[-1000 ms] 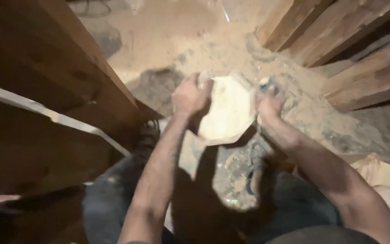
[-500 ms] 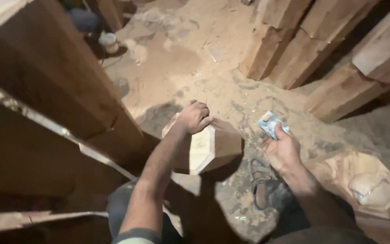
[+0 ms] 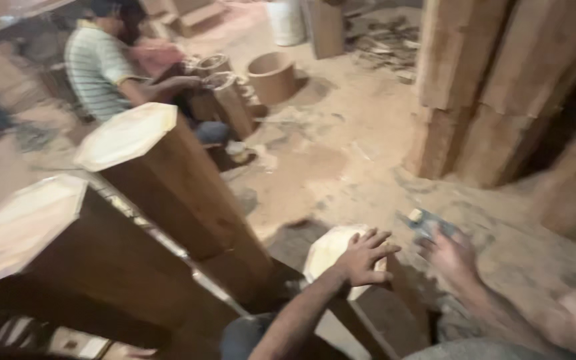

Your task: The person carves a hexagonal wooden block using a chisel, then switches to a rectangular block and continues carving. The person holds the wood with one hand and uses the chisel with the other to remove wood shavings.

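While two tall wooden posts (image 3: 168, 193) crowd your left, your left hand (image 3: 363, 257) rests with fingers spread on the pale octagonal top of a short post (image 3: 331, 250) between your knees. Your blurred right hand (image 3: 449, 252) grips a small block (image 3: 425, 223); its fingers are unclear. Beyond, a seated person (image 3: 101, 67) works near an open wooden ring (image 3: 271, 75).

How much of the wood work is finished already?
Two tall dark octagonal posts stand at the left, looking shaped. In hand: the left hand rests on the pale top of a shorter post, and the right hand holds a small blue-grey thing, too blurred to identify. How much remains cannot be told.
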Action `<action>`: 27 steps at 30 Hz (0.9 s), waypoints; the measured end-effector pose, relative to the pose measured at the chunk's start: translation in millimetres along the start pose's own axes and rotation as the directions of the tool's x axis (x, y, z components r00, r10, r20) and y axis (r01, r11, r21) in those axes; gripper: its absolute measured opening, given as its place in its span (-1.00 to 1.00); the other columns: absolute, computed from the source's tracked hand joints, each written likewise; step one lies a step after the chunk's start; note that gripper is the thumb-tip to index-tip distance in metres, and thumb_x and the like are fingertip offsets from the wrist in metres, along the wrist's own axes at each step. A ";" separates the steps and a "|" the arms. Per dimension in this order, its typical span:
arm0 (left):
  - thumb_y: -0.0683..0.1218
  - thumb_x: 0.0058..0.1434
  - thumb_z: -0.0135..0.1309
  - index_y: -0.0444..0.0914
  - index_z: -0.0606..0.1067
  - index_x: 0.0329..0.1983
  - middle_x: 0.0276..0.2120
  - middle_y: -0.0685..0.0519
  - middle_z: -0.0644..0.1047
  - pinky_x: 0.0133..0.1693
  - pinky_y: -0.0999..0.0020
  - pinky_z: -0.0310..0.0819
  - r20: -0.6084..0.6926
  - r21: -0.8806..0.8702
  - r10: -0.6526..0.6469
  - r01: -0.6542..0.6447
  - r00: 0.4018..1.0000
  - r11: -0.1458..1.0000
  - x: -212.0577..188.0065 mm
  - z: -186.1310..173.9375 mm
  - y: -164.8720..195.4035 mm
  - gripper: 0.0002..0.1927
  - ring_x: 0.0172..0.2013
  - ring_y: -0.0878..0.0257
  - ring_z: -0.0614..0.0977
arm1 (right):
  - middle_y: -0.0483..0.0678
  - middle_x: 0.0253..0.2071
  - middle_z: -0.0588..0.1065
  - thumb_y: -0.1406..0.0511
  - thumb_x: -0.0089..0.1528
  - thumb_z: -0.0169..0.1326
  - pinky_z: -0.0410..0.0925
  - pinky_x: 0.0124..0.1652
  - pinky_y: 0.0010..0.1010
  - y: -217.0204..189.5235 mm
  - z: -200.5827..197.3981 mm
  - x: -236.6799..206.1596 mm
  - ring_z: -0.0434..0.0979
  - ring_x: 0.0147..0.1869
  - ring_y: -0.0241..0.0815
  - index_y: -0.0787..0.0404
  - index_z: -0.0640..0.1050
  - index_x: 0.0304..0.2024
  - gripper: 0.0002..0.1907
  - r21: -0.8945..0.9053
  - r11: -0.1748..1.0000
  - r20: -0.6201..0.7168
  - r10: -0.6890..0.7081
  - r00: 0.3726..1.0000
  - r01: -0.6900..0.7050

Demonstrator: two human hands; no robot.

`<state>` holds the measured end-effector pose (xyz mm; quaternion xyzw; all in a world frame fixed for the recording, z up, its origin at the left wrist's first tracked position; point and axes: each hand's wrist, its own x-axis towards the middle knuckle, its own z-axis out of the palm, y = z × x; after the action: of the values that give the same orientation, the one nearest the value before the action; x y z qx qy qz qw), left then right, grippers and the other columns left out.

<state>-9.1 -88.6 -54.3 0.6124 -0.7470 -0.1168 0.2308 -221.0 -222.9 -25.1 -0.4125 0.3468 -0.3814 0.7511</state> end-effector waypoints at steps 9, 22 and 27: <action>0.29 -0.18 0.19 -0.11 0.44 0.30 0.45 -0.06 0.33 0.27 -0.61 -0.02 0.339 0.033 0.290 -0.319 0.895 0.947 14.2 33.2 79.8 -0.08 0.51 -0.14 0.20 | -0.12 -0.25 0.57 0.23 0.39 -0.04 0.42 -0.32 -0.40 -26.7 18.2 -22.1 0.57 -0.27 -0.24 0.23 0.52 0.01 -0.74 0.000 0.991 -0.085 -0.130 0.988 0.130; 0.61 0.21 -0.23 -0.04 0.22 0.47 0.49 -0.15 0.10 0.30 -0.56 -0.28 -0.045 0.432 -0.799 0.733 0.600 0.526 49.3 3.2 85.0 -0.05 0.49 -0.29 -0.06 | -0.10 -0.27 0.59 0.20 0.38 0.01 0.39 -0.38 -0.50 -49.4 -7.4 -36.3 0.53 -0.34 -0.35 0.19 0.61 -0.01 -0.73 -0.034 0.969 -0.029 -0.245 0.969 0.244; 0.53 0.22 -0.23 0.01 0.13 0.54 0.50 -0.12 0.08 0.31 -0.54 -0.27 -0.230 0.229 -0.877 0.899 0.422 0.372 30.0 -16.4 41.6 -0.08 0.49 -0.25 -0.05 | -0.13 -0.24 0.62 0.25 0.34 0.04 0.43 -0.37 -0.47 -62.5 -11.1 -26.3 0.59 -0.32 -0.33 0.21 0.57 -0.02 -0.77 -0.083 0.976 -0.034 -0.207 0.978 0.204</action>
<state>-41.3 -106.7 -15.0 0.9489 -0.3005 -0.0793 0.0558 -260.6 -227.2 31.0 -0.4674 0.3328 -0.4516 0.6833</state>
